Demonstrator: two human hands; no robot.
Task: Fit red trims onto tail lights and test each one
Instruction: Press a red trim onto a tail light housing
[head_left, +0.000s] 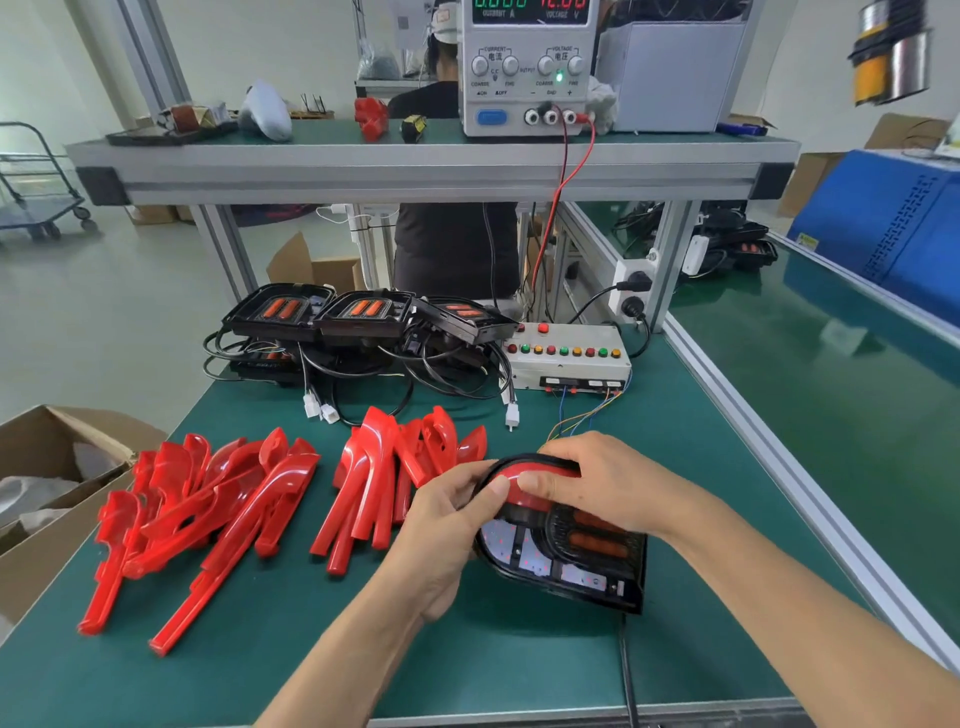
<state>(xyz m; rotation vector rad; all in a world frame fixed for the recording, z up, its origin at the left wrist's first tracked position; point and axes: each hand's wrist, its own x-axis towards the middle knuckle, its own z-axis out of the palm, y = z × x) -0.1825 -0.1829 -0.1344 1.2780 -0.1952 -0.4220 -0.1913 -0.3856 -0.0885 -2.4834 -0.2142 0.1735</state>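
Fingers (550, 486) of both hands curled around tail light (566, 551), red trim (524, 474) half-hidden beneath.

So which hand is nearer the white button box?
Right. The right hand lies just below the button box, on the tail light; the left hand is lower and further left.

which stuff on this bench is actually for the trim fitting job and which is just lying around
For the job:
- tail light, held by left hand and right hand
- red trim being pressed on
- loose red trims
- waiting tail lights
- test box
- power supply

Lying about:
- cardboard box
- blue machine
- white cloth
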